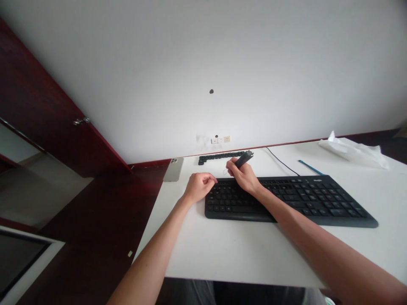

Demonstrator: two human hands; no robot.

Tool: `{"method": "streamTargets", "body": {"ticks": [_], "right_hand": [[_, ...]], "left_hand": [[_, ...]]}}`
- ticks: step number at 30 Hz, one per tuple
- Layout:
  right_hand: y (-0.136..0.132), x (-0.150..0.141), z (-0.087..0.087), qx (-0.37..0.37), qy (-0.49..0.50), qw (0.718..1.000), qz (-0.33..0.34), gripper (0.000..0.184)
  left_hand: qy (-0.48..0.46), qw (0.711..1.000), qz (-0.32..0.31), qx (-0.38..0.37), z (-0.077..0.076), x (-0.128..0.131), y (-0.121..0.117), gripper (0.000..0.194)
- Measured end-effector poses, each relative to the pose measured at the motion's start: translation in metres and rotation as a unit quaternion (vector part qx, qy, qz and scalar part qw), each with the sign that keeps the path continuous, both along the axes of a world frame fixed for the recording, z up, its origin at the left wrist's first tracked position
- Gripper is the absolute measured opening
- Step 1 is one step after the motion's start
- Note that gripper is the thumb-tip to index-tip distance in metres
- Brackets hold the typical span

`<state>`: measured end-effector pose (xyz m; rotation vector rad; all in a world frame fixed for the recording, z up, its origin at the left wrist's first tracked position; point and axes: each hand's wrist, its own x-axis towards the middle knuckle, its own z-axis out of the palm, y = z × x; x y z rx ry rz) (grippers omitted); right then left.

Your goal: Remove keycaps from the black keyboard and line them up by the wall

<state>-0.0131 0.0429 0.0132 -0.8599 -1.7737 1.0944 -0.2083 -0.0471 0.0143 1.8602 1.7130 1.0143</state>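
A black keyboard lies on the white table, its left end under my hands. My right hand is closed round the dark handle of a keycap puller. Thin wire shows below the fingers, above the keyboard's back edge. Whether the wire touches a key is hidden. My left hand rests at the keyboard's upper left corner, fingers curled and thumb against the index finger. Anything in that pinch is too small to make out. Behind the hands, loose black keycaps are lined up in a row.
A phone lies face down at the table's left edge. At the back right are a teal stick-like item and a crumpled white plastic bag. The keyboard's cable runs to the rear edge, by the wall.
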Motion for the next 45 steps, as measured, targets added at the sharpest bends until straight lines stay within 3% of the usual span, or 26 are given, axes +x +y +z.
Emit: {"method": "streamTargets", "body": {"ticks": [5,9,14,18,23,28,35,45], "right_hand": [[-0.003,0.002,0.003,0.019,-0.047,0.997,0.057,0.039],[-0.006,0.004,0.008,0.059,-0.079,0.994,0.043,0.043],[-0.006,0.004,0.01,0.091,-0.101,0.99,0.043,0.027],[-0.004,0.004,0.009,0.092,-0.091,0.991,0.042,0.02],[-0.007,0.004,0.014,0.088,-0.104,0.99,0.026,0.024],[-0.01,0.005,0.018,0.075,-0.112,0.988,0.069,0.034],[-0.009,0.007,0.016,0.078,-0.142,0.974,0.156,0.033],[-0.008,0.008,0.015,0.118,-0.176,0.967,0.144,0.031]], "left_hand": [[0.018,0.996,-0.046,-0.076,0.008,-0.001,-0.001,0.038],[0.045,0.996,-0.044,-0.065,0.012,0.0,-0.003,0.039],[0.047,0.995,-0.054,-0.071,0.009,-0.002,-0.003,0.038],[0.046,0.995,-0.065,-0.068,0.009,-0.001,-0.003,0.038],[0.085,0.992,-0.064,-0.068,0.016,0.008,-0.007,0.032],[0.074,0.993,-0.07,-0.058,0.018,0.013,-0.009,0.03],[0.048,0.992,-0.086,-0.072,0.016,0.01,-0.007,0.028],[0.039,0.991,-0.097,-0.081,0.016,0.008,-0.008,0.029]]}}
